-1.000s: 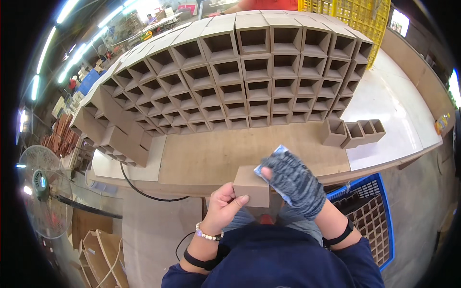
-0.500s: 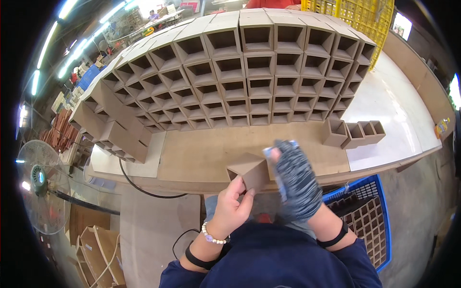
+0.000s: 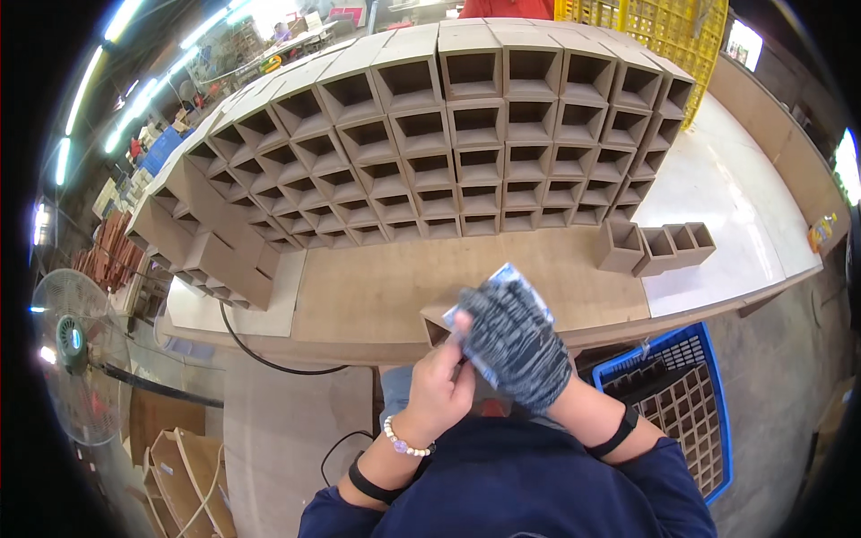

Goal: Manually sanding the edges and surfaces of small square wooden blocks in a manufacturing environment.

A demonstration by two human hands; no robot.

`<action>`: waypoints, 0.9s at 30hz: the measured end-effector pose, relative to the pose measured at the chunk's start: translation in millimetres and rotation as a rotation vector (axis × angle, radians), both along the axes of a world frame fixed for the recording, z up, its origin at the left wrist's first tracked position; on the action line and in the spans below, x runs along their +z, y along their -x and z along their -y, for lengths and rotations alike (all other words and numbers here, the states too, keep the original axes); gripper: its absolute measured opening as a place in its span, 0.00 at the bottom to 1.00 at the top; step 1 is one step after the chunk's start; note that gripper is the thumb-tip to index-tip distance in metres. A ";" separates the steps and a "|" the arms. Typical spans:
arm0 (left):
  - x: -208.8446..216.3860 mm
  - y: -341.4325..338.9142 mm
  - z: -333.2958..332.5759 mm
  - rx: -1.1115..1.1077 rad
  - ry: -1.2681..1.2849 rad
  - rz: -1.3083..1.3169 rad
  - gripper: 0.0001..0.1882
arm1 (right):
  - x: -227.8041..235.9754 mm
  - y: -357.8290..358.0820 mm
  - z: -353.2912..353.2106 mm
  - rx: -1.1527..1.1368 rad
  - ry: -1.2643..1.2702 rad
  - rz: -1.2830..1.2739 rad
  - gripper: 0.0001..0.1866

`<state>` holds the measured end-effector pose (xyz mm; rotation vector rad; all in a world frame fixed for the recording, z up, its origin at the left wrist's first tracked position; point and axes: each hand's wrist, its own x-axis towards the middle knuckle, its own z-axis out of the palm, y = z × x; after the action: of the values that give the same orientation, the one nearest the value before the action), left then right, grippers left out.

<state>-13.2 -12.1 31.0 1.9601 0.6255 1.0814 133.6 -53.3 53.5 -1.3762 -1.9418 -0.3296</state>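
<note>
The left hand (image 3: 439, 384) pinches a brown box (image 3: 441, 307) at the near edge of the bench (image 3: 377, 269), seemingly steadying it beneath the pad (image 3: 506, 272) clasped in the right hand (image 3: 516, 341).

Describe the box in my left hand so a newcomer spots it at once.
Find the stacked boxes on the table. At the table's near edge, a bare left hand grips one box, partly hidden by a gloved right hand. Unlike the others, it's held.
</note>
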 end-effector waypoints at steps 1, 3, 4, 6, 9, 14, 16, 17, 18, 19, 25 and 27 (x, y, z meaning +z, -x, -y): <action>1.3 5.1 -2.5 -0.015 -0.080 -0.066 0.11 | -3.4 -8.9 -6.8 -0.123 0.074 0.041 0.23; 3.1 14.1 -8.0 -0.047 -0.237 -0.193 0.10 | -18.8 -32.4 -18.9 -0.371 0.228 0.128 0.23; 8.2 14.7 -6.9 -0.069 -0.313 -0.146 0.10 | -31.8 -48.3 -18.8 -0.402 0.251 0.125 0.24; 16.9 13.9 -7.0 -0.115 -0.466 -0.050 0.09 | -50.5 -75.7 -18.7 -0.466 0.296 0.118 0.24; 10.4 19.8 -16.5 -0.049 -0.650 -0.078 0.12 | -35.4 -75.7 -13.0 -0.360 0.190 -0.109 0.27; 9.5 19.2 -24.3 0.014 -0.832 -0.189 0.10 | 1.9 -64.2 2.5 -0.142 -0.063 -0.227 0.36; 13.7 12.9 -25.8 0.038 -0.836 -0.250 0.10 | 7.9 -60.5 6.9 -0.050 -0.075 -0.173 0.32; 18.1 9.2 -26.2 0.068 -0.827 -0.289 0.09 | 12.9 -57.6 9.5 -0.007 -0.085 -0.145 0.30; 21.4 4.9 -27.4 0.097 -0.818 -0.327 0.09 | 17.7 -51.6 13.2 -0.016 -0.059 -0.144 0.30; 23.3 1.5 -30.8 0.099 -0.808 -0.369 0.09 | 12.9 -50.3 15.6 -0.009 -0.054 -0.161 0.30; 17.8 -56.4 -68.5 -0.062 -0.653 -0.509 0.07 | 5.4 -52.4 44.8 -0.034 -0.072 -0.214 0.31; 18.6 -83.2 -73.7 -0.149 -0.685 -0.552 0.06 | 4.0 -61.9 55.9 -0.085 -0.090 -0.239 0.31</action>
<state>70.0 61.7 49.6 2.8980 0.3964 0.6990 195.6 -109.2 57.5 -1.3749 -1.6582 -0.2760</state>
